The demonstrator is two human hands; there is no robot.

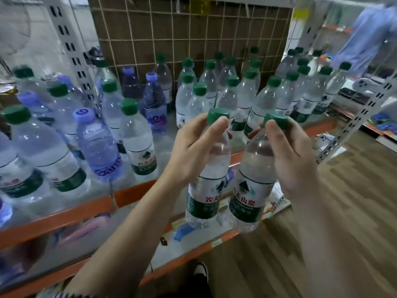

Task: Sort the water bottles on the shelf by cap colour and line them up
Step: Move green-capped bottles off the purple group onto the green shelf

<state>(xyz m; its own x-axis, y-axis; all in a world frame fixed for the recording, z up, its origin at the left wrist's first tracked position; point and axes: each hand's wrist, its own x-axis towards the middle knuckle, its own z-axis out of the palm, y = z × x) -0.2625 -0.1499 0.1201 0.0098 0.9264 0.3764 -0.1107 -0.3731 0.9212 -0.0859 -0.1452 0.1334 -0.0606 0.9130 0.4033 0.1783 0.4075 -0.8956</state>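
Note:
My left hand (193, 147) grips the neck of a green-capped water bottle (206, 194), held upright in the air in front of the shelf. Right beside it, my right hand (294, 155) grips the neck of a second green-capped bottle (247, 198). The two bottles hang side by side, nearly touching. On the shelf (137, 190) behind them, a group of green-capped bottles (236, 89) fills the right half. On the left half, purple-capped bottles (96, 145) stand mixed among green-capped ones (137, 138).
A brown panel with a wire grid (189, 33) backs the shelf. Slotted white uprights (73, 50) stand at both ends. A lower shelf (193, 246) holds packaged goods. Wooden floor (354, 201) lies to the right, where a person in blue (371, 33) stands far back.

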